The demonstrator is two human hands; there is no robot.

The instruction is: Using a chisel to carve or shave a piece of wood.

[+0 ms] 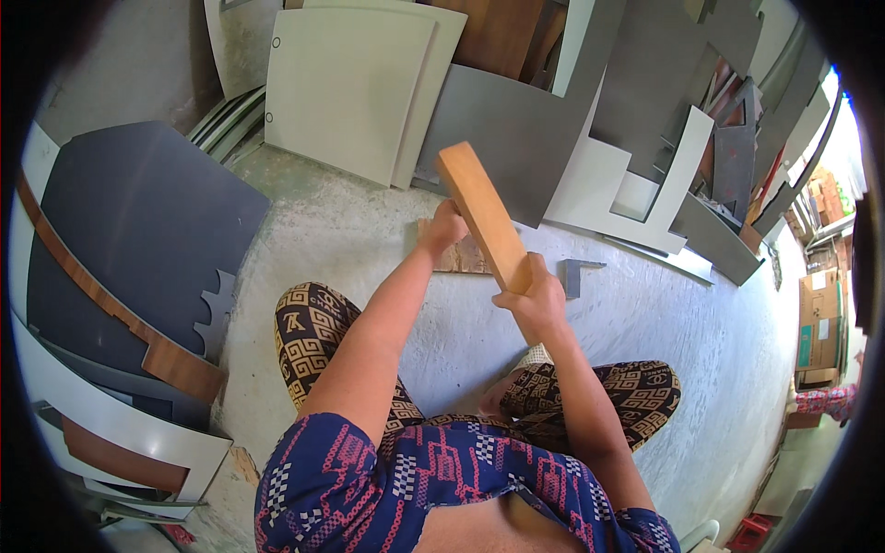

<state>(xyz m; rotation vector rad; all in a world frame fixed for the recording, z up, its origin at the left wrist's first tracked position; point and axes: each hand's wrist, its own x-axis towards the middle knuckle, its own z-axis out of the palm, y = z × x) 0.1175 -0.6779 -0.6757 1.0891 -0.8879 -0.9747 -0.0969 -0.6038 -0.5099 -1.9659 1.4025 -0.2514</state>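
Observation:
A long light-brown wooden block (pixel 479 212) is held up at a slant above the concrete floor (pixel 369 230). My right hand (pixel 527 300) grips its lower end. My left hand (pixel 444 227) presses against its left side near the middle. Behind the block a flat piece of brown board (pixel 461 258) lies on the floor, partly hidden. A small grey L-shaped offcut (pixel 576 272) lies on the floor just right of my right hand. My knees in patterned trousers show below the hands.
Cream panels (pixel 346 88) and grey cut-out sheets (pixel 502 120) lean against the wall ahead. A dark curved panel (pixel 129 221) with wood-edged pieces lies at the left. More grey and white offcuts (pixel 645 175) are stacked at the right. Cardboard boxes (pixel 816 323) stand far right.

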